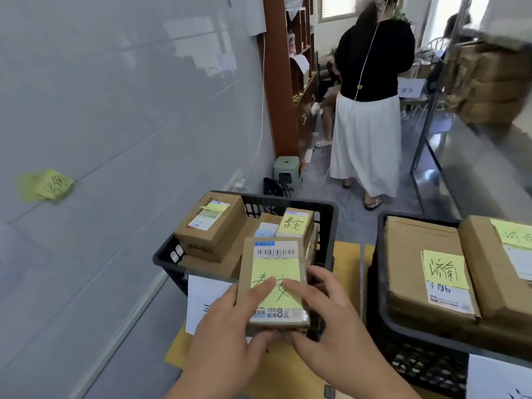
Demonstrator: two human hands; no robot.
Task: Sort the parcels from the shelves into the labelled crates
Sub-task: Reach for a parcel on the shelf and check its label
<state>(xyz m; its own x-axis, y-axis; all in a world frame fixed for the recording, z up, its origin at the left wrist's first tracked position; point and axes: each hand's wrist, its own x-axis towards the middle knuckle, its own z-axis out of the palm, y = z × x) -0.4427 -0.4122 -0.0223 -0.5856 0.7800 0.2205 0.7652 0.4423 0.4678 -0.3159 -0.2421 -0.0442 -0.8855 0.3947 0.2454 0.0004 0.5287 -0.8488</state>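
Both hands hold one small parcel (275, 286) over the near edge of the left crate (328, 226). Left hand (230, 326) grips its left side, thumb lying across the yellow note (276, 283) on top. Right hand (322, 318) holds the right side, fingers on the note and right edge. Barcode label above the note.

Left crate: black, holds several cardboard boxes, one with a yellow note. White sheet (201, 300) on its front.

Right crate (380, 283): black, holds larger boxes with yellow notes.

Background: a person in black top and white skirt (368, 110), back turned. Yellow note on wall (50, 184), blurred.

Parcels (211, 226) in left crate (326, 214), right crate (383, 283) beside.
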